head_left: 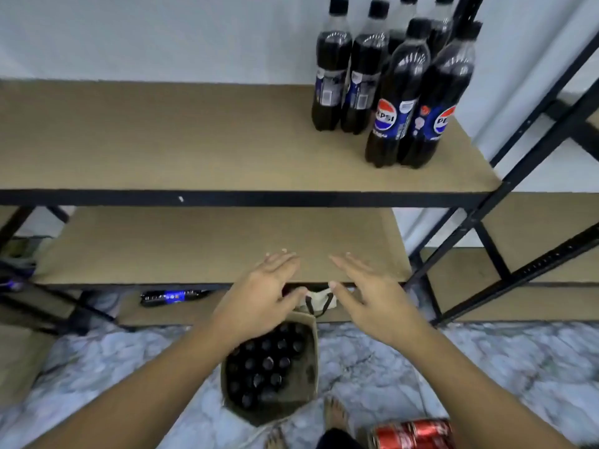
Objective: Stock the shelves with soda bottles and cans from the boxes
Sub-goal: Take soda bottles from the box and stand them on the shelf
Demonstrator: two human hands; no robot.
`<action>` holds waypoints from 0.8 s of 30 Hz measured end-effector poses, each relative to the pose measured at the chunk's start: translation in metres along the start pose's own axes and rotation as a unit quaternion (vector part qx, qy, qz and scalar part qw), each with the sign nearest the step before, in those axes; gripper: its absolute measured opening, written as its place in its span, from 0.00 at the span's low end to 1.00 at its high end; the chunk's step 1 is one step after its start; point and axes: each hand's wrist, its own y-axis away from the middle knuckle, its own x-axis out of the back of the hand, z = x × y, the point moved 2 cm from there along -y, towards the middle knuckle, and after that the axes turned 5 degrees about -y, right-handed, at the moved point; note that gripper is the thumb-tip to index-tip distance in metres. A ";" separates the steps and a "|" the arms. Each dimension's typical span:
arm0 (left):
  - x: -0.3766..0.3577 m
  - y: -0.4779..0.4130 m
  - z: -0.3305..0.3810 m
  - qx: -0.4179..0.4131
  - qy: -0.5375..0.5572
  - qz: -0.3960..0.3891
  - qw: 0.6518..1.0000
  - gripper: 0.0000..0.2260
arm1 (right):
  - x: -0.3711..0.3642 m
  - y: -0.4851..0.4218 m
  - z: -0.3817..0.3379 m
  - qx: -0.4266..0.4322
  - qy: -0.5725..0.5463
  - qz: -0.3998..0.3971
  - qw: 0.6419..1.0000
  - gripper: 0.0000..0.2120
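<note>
Your left hand (pixel 259 296) and right hand (pixel 369 299) hover, fingers straight and empty; the left covers part of the box (pixel 311 348); red cans (pixel 411 434), perhaps wrapped, run off-frame.

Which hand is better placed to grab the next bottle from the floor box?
Likely left: the left hand hangs open directly over the box of bottles; the right hand, also open, is off to its side.

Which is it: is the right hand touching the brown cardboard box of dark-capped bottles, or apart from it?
Apart. The head view shows the right hand open, to the right of the brown cardboard box, with marbled floor visible between them.
</note>
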 end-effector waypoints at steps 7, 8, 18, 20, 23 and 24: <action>-0.118 0.076 -0.058 0.123 0.053 -0.143 0.981 0.26 | -0.144 0.020 0.034 -0.039 0.020 -0.218 0.975 0.23; -0.137 0.083 -0.066 0.142 0.065 -0.162 0.974 0.26 | -0.163 0.021 0.043 -0.049 0.023 -0.246 0.968 0.23; -0.381 0.137 -0.161 0.341 0.172 -0.245 0.891 0.24 | -0.400 0.027 0.177 -0.123 0.042 -0.397 0.909 0.25; -0.440 0.142 -0.180 0.376 0.187 -0.237 0.876 0.27 | -0.450 0.024 0.211 -0.141 0.036 -0.407 0.902 0.24; -0.522 0.144 -0.203 0.428 0.216 -0.200 0.854 0.29 | -0.520 0.013 0.257 -0.147 0.037 -0.394 0.907 0.26; -0.547 0.143 -0.209 0.442 0.226 -0.185 0.848 0.28 | -0.540 0.009 0.272 -0.146 0.044 -0.390 0.908 0.28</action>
